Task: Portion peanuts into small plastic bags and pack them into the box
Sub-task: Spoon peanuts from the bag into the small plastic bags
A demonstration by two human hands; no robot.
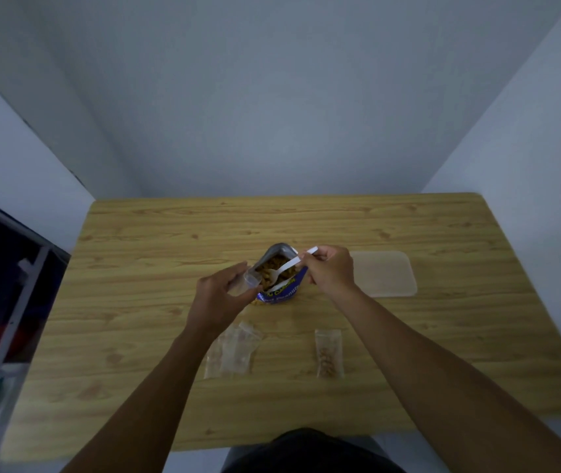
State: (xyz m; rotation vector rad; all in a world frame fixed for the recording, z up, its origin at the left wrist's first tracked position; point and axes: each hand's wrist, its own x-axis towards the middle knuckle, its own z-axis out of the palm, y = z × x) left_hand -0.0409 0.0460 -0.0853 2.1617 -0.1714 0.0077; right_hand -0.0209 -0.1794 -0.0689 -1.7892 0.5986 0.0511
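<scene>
A blue peanut pouch (281, 291) stands open in the middle of the wooden table (443, 336), with brown peanuts showing inside. My right hand (330, 269) pinches the handle of a white plastic spoon (284, 268) whose bowl dips into the pouch. My left hand (217, 295) holds a small clear plastic bag (251, 280) open just left of the pouch's mouth. Nearer to me lie a stack of empty clear bags (233, 351) and one small bag with peanuts in it (329, 353).
A translucent plastic box (385, 274) lies flat on the table right of the pouch. White walls enclose the table at the back and right. A dark shelf or frame (6, 295) with clutter stands off the table's left edge.
</scene>
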